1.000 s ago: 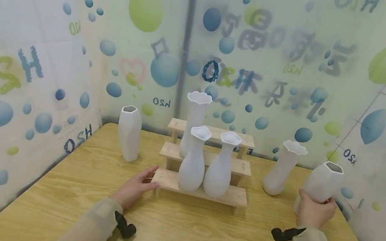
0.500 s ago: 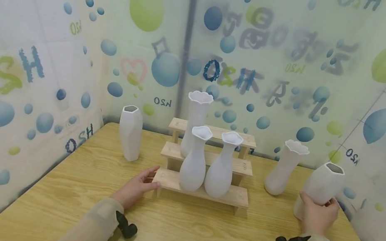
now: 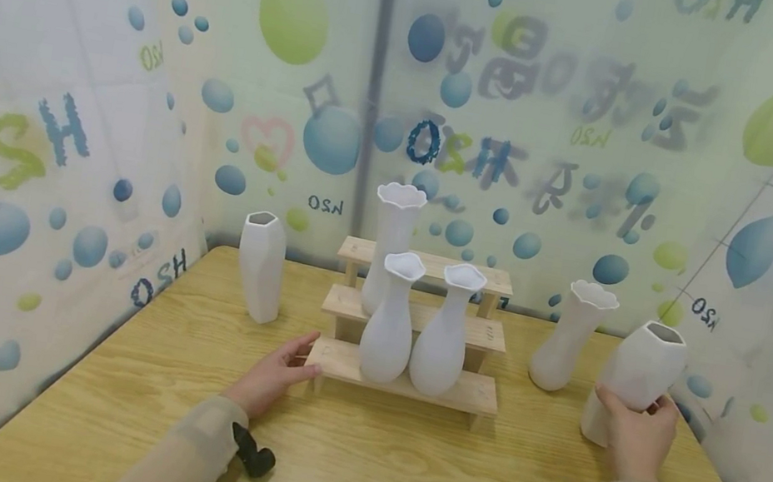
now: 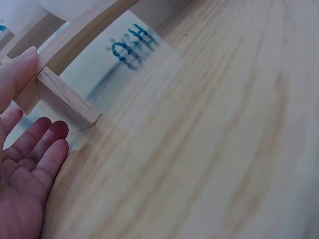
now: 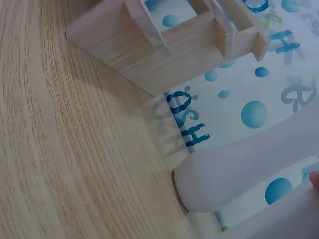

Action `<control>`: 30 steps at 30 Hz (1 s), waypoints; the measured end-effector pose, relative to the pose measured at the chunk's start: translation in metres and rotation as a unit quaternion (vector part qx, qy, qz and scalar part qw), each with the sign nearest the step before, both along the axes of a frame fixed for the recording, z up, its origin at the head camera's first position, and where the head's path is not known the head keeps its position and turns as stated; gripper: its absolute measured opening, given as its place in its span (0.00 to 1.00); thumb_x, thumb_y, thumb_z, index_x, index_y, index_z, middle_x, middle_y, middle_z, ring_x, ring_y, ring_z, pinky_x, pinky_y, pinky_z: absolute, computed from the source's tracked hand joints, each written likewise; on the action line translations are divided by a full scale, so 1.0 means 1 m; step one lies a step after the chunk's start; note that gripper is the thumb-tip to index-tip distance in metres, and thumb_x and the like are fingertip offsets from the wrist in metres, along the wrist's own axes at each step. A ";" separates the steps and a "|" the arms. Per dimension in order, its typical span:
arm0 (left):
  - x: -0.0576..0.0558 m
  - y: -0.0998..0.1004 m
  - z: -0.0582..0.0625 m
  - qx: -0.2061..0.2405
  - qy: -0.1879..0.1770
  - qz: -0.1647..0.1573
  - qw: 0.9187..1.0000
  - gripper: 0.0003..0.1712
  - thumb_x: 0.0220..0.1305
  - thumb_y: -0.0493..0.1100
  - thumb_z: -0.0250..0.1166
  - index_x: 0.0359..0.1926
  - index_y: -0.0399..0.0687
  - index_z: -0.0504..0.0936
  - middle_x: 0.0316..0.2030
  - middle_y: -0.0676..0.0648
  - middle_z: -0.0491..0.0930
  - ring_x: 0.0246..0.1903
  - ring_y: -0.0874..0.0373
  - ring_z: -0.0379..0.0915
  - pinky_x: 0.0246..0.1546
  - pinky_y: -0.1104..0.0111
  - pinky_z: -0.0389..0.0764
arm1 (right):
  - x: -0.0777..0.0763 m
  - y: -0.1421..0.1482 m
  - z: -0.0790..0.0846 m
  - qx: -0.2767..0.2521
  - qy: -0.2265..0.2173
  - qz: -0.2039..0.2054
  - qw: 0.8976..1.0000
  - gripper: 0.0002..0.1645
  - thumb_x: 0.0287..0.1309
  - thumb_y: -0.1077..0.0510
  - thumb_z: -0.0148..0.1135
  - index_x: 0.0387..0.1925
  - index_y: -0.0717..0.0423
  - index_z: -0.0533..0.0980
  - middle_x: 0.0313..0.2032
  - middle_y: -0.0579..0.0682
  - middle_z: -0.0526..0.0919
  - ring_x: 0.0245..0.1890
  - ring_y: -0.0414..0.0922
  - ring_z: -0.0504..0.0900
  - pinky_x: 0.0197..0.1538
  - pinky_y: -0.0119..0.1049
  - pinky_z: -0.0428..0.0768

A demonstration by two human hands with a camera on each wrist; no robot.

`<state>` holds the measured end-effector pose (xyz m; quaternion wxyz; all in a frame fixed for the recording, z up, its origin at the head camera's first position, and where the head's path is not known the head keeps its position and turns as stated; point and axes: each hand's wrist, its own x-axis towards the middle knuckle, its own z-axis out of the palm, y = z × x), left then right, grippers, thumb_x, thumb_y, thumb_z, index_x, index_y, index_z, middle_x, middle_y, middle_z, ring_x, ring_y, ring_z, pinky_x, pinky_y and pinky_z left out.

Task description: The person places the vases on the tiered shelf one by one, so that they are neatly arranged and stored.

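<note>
My right hand (image 3: pixel 636 436) grips a white faceted vase (image 3: pixel 643 366) around its side; the vase leans a little to the right. In the right wrist view, part of this vase (image 5: pixel 284 216) and one fingertip (image 5: pixel 315 180) show at the lower right. My left hand (image 3: pixel 274 375) holds the left end of a three-step wooden stand (image 3: pixel 476 394). In the left wrist view the thumb (image 4: pixel 22 69) lies on the bottom plank, the other fingers loosely bent beside its leg. Two white bulb-shaped vases (image 3: pixel 387 334) stand on the bottom step; a taller frilled vase (image 3: pixel 395 225) rises behind them.
Another frilled white vase (image 3: pixel 563 345) stands between the stand and my right hand. At the left a second faceted vase (image 3: pixel 261 267) stands on the wood-grain table (image 3: pixel 396 470). Printed curtains (image 3: pixel 281 89) enclose the table's back and sides.
My right hand has shifted slightly right and towards me, and the vase in it has moved slightly left and nearer at its base. My left hand keeps its place on the stand.
</note>
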<state>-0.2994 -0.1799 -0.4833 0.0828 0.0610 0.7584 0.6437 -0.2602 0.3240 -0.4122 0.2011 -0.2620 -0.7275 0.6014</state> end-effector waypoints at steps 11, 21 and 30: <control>0.001 0.000 0.001 -0.002 0.001 -0.001 1.000 0.45 0.59 0.53 0.69 0.73 0.57 0.58 0.67 0.41 0.60 0.66 0.43 0.55 0.65 0.46 0.58 | 0.011 -0.010 0.016 0.041 0.012 0.049 0.998 0.56 0.56 0.45 0.67 0.74 0.57 0.46 0.71 0.61 0.53 0.68 0.59 0.56 0.63 0.62 0.62; 0.001 0.000 0.001 -0.005 -0.002 -0.006 1.000 0.44 0.60 0.52 0.69 0.73 0.56 0.58 0.67 0.40 0.59 0.67 0.42 0.53 0.65 0.46 0.57 | 0.022 -0.026 0.035 0.047 0.020 0.130 0.990 0.56 0.57 0.44 0.67 0.73 0.62 0.45 0.69 0.63 0.54 0.65 0.63 0.58 0.55 0.67 0.68; -0.001 0.000 0.000 0.009 -0.001 -0.004 1.000 0.43 0.60 0.50 0.69 0.73 0.56 0.59 0.67 0.40 0.60 0.66 0.43 0.55 0.65 0.46 0.56 | 0.026 -0.040 0.055 0.080 0.048 0.183 0.979 0.55 0.58 0.44 0.66 0.72 0.61 0.45 0.65 0.58 0.58 0.59 0.58 0.64 0.47 0.53 0.78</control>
